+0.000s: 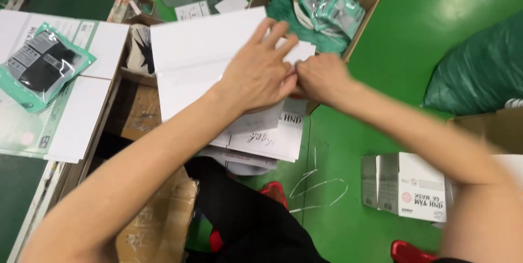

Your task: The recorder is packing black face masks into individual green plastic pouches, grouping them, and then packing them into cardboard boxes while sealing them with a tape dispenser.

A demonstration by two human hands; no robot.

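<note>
Green floor fills the right and bottom of the frame, with a grey-green bag (482, 72) at the right edge and an assembled white carton (411, 186) at lower right. At centre, both hands work on a flat white carton blank (196, 61) lying over a stack of more blanks (267, 137). The left hand (259, 72) lies spread, fingers loosely open, palm pressing the blank flat. The right hand (321, 77) is curled nearly closed, pinching the blank's right edge beside the left fingertips. Folding it cleanly probably calls for keeping the palm firm along the crease while the pinched flap is turned squarely. An open cardboard box (365, 1) of packaged masks sits at upper centre; one packaged black mask (43, 67) rests at upper left.
</note>
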